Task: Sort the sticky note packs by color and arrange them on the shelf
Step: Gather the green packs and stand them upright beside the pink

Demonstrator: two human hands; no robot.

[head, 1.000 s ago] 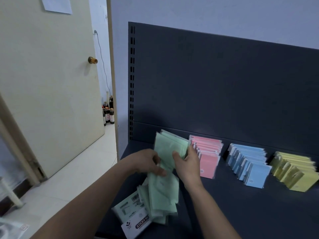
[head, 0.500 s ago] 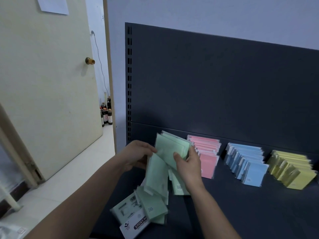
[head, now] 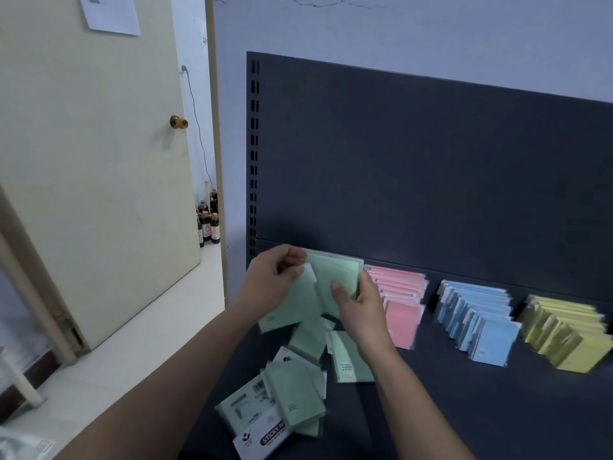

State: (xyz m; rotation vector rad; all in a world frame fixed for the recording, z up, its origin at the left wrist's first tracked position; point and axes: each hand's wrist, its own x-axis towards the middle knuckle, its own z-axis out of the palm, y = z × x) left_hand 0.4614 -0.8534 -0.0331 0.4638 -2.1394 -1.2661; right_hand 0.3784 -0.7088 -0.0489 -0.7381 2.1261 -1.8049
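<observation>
Three colours are already lined up on the shelf (head: 464, 410): the pink row (head: 401, 303), the blue row (head: 477, 317) beside it and the yellow row (head: 564, 330) at the far right, each leaning back in a tidy fan. So you're on green, the last colour by the look of it.

Your right hand (head: 361, 307) grips the standing green stack (head: 335, 277) at the back of the shelf, just left of the pink row, with the thumb across the front face and the other fingers round the pink side. Your left hand (head: 272, 280) pinches one green pack (head: 288, 310) by its white top tab, thumb and forefinger curled on it. That pack hangs against the stack's left side (can't tell if it's tucked in front or just overlapping).

The loose green packs (head: 298, 393) lie in a messy heap below your hands, toward the front edge, with a white-labelled pack (head: 262, 439) at the front corner.

Next move, I'd say: seat the pinched pack flat against the stack. Brace the stack with your right hand so it doesn't flop forward, then free the left for another from the heap. Turn any back-up ones to match the other rows.
</observation>
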